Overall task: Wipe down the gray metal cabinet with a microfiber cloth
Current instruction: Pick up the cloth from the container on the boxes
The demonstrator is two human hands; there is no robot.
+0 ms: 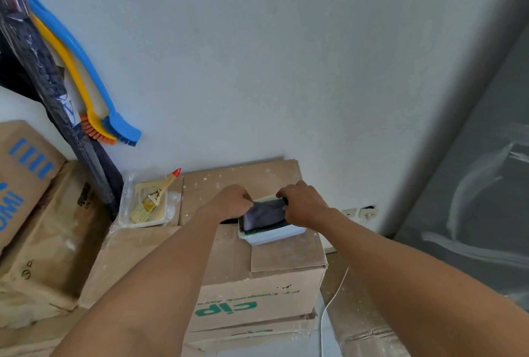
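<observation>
A dark grey microfiber cloth (262, 216) lies folded in a small white tub (274, 236) on top of a cardboard box (257, 273). My left hand (232, 202) pinches the cloth's left edge with curled fingers. My right hand (305, 204) grips the cloth's far right edge, at the tub's rim. The gray metal cabinet (481, 185) stands at the right edge of view, its side streaked with pale smears.
A clear tray with a paintbrush (154, 199) sits on the box to the left. Blue and yellow scrub brushes (94, 104) hang on the white wall beside a dark wrapped bundle (43, 70). More cardboard boxes (34, 199) are stacked at left. A white cable (329, 308) runs down by the box.
</observation>
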